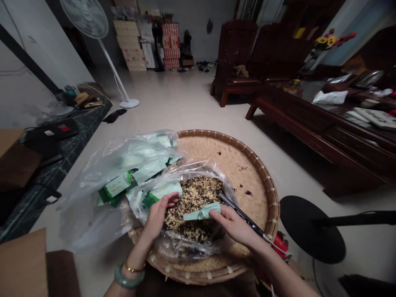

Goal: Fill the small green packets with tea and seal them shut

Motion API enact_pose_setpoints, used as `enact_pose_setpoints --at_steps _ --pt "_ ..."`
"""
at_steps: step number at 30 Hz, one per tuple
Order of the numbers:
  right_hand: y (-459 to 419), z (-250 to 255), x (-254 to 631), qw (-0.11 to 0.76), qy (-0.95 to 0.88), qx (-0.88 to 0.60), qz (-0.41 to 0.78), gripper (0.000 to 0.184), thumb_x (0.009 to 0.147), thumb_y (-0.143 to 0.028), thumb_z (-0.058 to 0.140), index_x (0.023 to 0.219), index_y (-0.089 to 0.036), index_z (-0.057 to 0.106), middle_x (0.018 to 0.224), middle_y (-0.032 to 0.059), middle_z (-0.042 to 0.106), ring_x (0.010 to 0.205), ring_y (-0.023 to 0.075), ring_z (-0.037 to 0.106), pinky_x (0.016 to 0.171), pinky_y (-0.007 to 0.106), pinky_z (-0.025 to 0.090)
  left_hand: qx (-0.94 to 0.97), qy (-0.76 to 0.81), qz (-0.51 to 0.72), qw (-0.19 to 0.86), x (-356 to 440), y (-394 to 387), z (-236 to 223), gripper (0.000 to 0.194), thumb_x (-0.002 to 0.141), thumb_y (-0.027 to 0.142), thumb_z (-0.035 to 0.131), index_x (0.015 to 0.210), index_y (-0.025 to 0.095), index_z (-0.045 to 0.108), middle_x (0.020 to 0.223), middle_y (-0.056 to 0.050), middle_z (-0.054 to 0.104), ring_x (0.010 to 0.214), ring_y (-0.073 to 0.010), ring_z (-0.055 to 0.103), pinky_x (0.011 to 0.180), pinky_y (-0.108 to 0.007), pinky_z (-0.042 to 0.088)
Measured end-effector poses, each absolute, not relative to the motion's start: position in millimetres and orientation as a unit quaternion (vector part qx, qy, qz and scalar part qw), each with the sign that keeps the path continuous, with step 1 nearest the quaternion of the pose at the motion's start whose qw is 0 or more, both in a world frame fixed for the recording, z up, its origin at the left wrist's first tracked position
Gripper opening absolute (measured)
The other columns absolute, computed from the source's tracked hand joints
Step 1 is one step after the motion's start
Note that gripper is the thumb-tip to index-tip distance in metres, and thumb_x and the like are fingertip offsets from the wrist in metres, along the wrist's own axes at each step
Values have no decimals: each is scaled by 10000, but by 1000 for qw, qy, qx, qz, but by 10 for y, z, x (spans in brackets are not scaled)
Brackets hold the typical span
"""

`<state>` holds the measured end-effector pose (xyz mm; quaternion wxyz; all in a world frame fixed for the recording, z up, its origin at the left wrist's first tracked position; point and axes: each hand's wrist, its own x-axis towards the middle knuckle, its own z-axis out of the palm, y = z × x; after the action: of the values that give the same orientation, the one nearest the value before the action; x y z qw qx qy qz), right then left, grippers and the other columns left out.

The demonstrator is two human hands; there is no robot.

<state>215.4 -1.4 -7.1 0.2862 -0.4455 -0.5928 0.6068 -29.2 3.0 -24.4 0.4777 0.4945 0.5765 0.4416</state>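
A round woven bamboo tray lies on the floor in front of me. On it rests a clear plastic bag holding a heap of dried brown and cream tea or flower pieces. My right hand pinches a pale green paper packet tied with a band, just above the heap. Under that hand lies a long dark tool, its kind unclear. My left hand grips the bag's edge, close to the packet but apart from it. Several green packets lie in a second plastic bag to the left.
A black round stand base sits right of the tray, with dark wooden furniture beyond it. Cardboard boxes stand at lower left beside a dark stone-topped ledge. A white standing fan and stacked cartons are far back.
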Motion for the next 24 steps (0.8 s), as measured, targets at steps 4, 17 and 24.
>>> enact_pose_setpoints --at_steps 4,17,24 --pt "25 -77 2094 279 -608 -428 608 471 849 -598 473 792 -163 642 748 16 629 715 161 539 725 295 445 551 580 425 424 -299 101 -204 540 898 555 362 1098 155 665 1154 -123 673 1042 -265 626 942 -442 482" --pt "22 -39 1876 250 -511 -372 734 556 742 -650 599 1009 -168 676 963 48 665 933 208 540 948 383 366 853 457 240 76 -76 -274 -220 670 770 92 599 1393 202 380 1293 -124 553 1189 -310 449 962 -513 419" --pt "41 -122 1897 244 -457 -362 775 502 724 -618 645 878 -147 722 837 40 678 836 190 559 953 394 348 838 463 290 1 -84 -308 -223 401 849 176 557 1249 149 532 1173 -118 655 1095 -282 515 881 -421 426"
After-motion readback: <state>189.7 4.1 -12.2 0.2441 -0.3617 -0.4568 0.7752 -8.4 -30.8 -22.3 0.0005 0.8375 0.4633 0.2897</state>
